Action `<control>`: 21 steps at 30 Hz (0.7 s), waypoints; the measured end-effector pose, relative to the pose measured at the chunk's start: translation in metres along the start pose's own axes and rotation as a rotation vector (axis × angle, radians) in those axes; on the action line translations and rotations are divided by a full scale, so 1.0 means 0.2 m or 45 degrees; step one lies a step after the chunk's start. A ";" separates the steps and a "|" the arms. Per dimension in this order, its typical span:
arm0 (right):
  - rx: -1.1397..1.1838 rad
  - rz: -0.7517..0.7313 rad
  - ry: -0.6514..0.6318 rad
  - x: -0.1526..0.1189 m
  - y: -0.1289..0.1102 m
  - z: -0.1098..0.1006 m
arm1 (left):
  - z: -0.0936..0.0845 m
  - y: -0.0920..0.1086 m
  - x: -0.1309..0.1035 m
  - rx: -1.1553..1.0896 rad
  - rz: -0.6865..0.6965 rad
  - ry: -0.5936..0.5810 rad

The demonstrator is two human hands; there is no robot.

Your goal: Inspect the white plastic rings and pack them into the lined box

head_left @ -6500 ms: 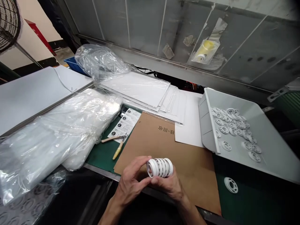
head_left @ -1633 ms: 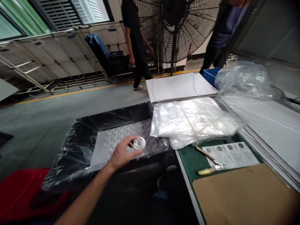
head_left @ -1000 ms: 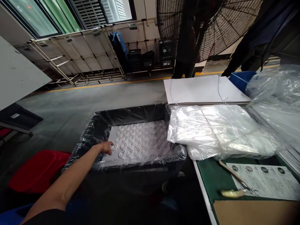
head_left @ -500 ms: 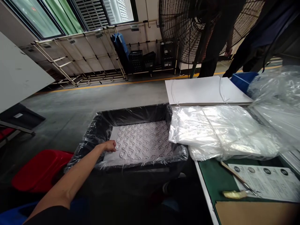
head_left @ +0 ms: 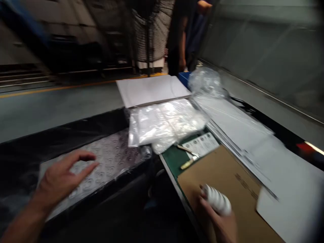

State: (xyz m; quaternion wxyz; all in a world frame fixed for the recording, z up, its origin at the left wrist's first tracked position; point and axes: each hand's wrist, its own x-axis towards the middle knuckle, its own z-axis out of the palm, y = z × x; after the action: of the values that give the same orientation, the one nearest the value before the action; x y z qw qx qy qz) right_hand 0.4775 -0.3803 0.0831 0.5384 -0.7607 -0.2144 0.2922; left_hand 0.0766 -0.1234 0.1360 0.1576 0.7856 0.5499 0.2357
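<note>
My left hand (head_left: 62,175) hovers over the dark plastic-lined bin (head_left: 101,118) with thumb and fingers apart, holding nothing. Inside that bin lies a pale sheet (head_left: 50,162) with rows of round ring-shaped pieces (head_left: 111,155) on it. Over at the workbench, my right hand (head_left: 220,222) is closed around a stack of white rings (head_left: 217,199), blurred by motion, above a brown cardboard sheet (head_left: 227,168). Part of that hand is cut off by the lower edge.
Clear plastic bags (head_left: 167,121) lie on the green bench top (head_left: 172,162), beside a printed sheet (head_left: 202,145) and a tool with a yellowish handle (head_left: 187,164). White boards (head_left: 154,89) are stacked behind. A person (head_left: 181,40) stands near a large fan (head_left: 152,37).
The view has swung right towards the bench. My left hand has gone from closed over the sheet to open. My right hand with the white rings has come into view.
</note>
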 end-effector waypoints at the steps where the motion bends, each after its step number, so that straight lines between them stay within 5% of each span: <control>1: 0.082 0.035 -0.078 0.01 -0.02 0.03 | 0.10 0.19 0.00 -0.150 0.222 0.019; 3: 0.253 0.056 -0.215 0.01 -0.06 0.08 | 0.30 0.57 -0.04 -0.441 0.623 -0.143; 5: 0.373 0.054 -0.266 0.00 -0.11 0.11 | 0.48 0.87 -0.10 -0.588 0.821 -0.333; 8: 0.528 0.035 -0.270 -0.05 -0.16 0.11 | 0.66 1.12 -0.15 -0.718 0.925 -0.507; 15: 0.789 0.029 -0.284 -0.07 -0.14 0.01 | 0.78 1.23 -0.13 -0.844 0.954 -0.679; 21: 0.860 -0.050 -0.325 -0.06 -0.13 -0.03 | 0.82 1.25 -0.15 -0.952 0.770 -0.770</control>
State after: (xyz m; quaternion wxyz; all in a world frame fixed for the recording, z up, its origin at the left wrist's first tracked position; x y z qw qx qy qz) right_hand 0.4727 -0.3832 0.1110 0.7337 -0.4931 -0.1860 0.4289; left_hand 0.3538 -0.2367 0.1191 0.5009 0.8315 0.1099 0.2136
